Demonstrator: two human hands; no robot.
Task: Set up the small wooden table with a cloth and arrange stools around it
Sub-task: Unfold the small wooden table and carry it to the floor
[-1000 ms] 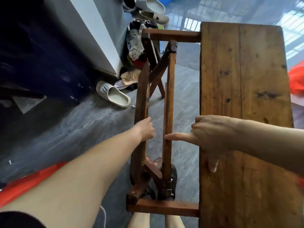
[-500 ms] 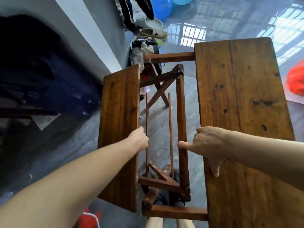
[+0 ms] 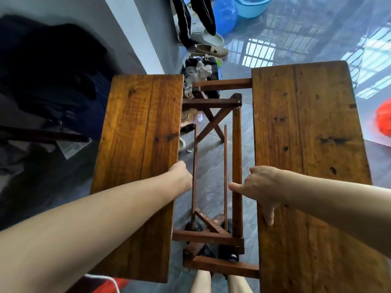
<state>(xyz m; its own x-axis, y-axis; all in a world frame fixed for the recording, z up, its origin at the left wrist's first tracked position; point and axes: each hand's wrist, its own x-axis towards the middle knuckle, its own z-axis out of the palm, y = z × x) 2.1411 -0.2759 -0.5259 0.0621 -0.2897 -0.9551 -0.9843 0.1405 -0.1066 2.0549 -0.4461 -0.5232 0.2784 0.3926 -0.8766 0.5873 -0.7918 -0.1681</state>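
A folding wooden table stands below me, its two top halves swung apart. The left leaf lies nearly flat, and my left hand grips its inner edge. The right leaf is flat too; my right hand holds its inner edge, thumb pointing inward, one finger on the wood. Between the leaves shows the crossed leg frame with thin rails. No cloth or stool is in view.
A grey wall runs along the left with dark clothing in front of it. Shoes, a rag pile, a blue bag and a blue basin lie beyond the table. Something red sits at the right. My feet are under the frame.
The left leaf has swung up from folded on edge to nearly flat, pulled leftward by my left hand. The frame has spread open. My right hand stayed on the right leaf.
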